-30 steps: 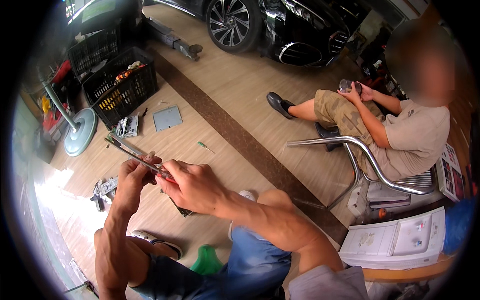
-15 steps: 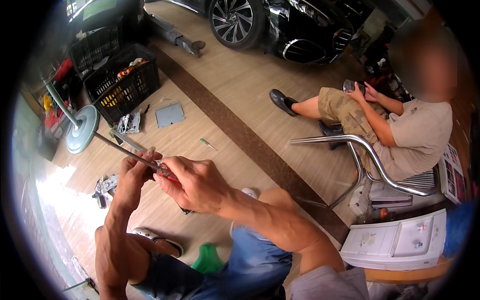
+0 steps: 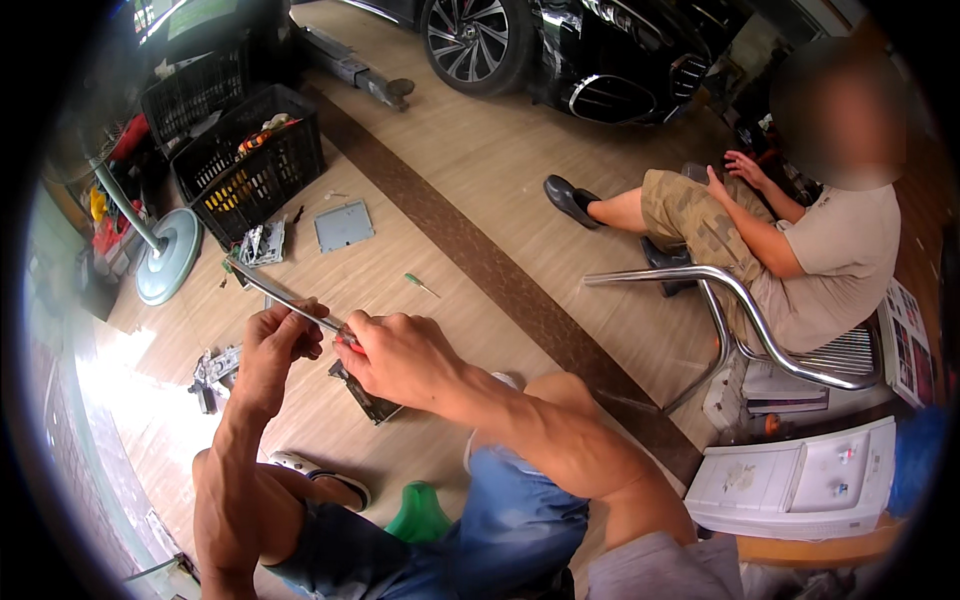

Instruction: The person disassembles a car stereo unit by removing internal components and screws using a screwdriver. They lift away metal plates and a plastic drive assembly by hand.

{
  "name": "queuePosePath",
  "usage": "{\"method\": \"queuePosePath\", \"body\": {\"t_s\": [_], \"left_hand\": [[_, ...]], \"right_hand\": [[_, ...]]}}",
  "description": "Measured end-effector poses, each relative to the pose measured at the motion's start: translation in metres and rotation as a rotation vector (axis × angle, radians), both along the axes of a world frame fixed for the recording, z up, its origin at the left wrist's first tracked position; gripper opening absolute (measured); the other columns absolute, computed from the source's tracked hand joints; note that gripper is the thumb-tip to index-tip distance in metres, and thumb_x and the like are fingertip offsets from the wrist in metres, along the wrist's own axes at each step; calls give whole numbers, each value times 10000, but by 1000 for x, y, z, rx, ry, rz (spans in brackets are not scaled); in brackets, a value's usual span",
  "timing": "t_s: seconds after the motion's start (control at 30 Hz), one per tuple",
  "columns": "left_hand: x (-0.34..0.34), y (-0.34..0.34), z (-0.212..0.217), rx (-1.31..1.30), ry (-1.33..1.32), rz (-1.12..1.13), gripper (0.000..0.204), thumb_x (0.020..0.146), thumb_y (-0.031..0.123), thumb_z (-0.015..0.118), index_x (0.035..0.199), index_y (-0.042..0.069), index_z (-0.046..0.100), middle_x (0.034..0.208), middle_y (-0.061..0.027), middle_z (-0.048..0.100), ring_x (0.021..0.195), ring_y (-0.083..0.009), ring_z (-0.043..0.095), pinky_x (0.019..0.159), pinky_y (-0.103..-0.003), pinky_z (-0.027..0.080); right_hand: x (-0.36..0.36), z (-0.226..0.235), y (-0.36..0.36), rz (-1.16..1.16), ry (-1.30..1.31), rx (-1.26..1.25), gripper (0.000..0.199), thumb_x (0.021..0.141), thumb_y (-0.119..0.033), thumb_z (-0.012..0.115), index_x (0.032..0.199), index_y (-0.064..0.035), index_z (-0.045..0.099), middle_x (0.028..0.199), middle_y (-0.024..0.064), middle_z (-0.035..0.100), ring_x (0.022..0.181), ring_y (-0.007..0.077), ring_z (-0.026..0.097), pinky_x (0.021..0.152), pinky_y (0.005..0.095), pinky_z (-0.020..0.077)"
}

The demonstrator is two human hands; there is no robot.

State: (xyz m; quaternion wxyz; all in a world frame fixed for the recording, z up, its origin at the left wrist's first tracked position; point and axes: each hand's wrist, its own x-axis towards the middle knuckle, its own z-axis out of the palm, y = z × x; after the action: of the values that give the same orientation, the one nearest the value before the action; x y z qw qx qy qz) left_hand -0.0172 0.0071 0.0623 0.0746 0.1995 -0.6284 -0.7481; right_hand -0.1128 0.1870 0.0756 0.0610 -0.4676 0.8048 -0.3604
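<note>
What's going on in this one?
Someone's right hand grips the red handle of a long, thin metal tool, while the left hand has its fingers closed at the shaft, above the floor. A green-handled screwdriver and a flat grey panel lie on the floor ahead. Another person sits to the right.

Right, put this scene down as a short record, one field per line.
Right hand: gripping the red handle of a long-shafted tool
Left hand: fingers pinching the same tool, nearer its tip
Floor ahead: gray flat panel, green-handled screwdriver
Upper left: black crate holding assorted items
Top: part of a black car, wheel visible
Right side: seated person on a metal-framed chair
</note>
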Motion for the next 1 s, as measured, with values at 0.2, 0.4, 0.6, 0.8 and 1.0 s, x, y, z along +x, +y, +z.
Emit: {"method": "queuePosePath", "body": {"t_s": [0.2, 0.4, 0.6, 0.8, 1.0], "left_hand": [[4, 2, 7, -43, -8, -19, 298, 1019, 265, 594, 1048, -12, 700, 775, -15, 620, 700, -103, 572, 691, -264, 487], [2, 6, 9, -118, 7, -43, 278, 1022, 247, 585, 1054, -5, 698, 774, -19, 619, 706, -106, 574, 689, -265, 486], [5, 5, 2, -153, 47, -29, 291, 1029, 231, 572, 1090, -30, 686, 782, -24, 627, 710, -114, 582, 685, -269, 491], [9, 9, 8, -364, -9, -87, 320, 1029, 230, 590, 1109, -70, 666, 845, -41, 655, 739, -109, 591, 664, -268, 491], [20, 19, 14, -807, -70, -233, 305, 978, 255, 654, 1145, 1, 671, 718, -132, 652, 652, -201, 640, 650, -336, 527]], "right_hand": [[-9, 0, 0, -25, -22, -28, 244, 921, -233, 673, 876, -6, 595, 698, 188, 681, 651, 387, 685, 598, 452, 546], [-7, 4, 2, -31, -90, -19, 249, 918, -231, 674, 882, 3, 595, 709, 216, 675, 691, 407, 688, 633, 464, 545], [5, 6, -1, 33, -194, -23, 286, 927, -250, 661, 862, 16, 580, 710, 235, 661, 708, 440, 672, 646, 500, 523], [-49, 6, 6, -173, -585, -399, 275, 921, -296, 685, 893, -25, 647, 633, 68, 620, 539, 185, 601, 530, 344, 484], [-154, 31, 108, -745, -1200, -1515, 287, 1031, -352, 544, 891, -102, 532, 683, 14, 527, 558, 152, 520, 511, 280, 431]]}}
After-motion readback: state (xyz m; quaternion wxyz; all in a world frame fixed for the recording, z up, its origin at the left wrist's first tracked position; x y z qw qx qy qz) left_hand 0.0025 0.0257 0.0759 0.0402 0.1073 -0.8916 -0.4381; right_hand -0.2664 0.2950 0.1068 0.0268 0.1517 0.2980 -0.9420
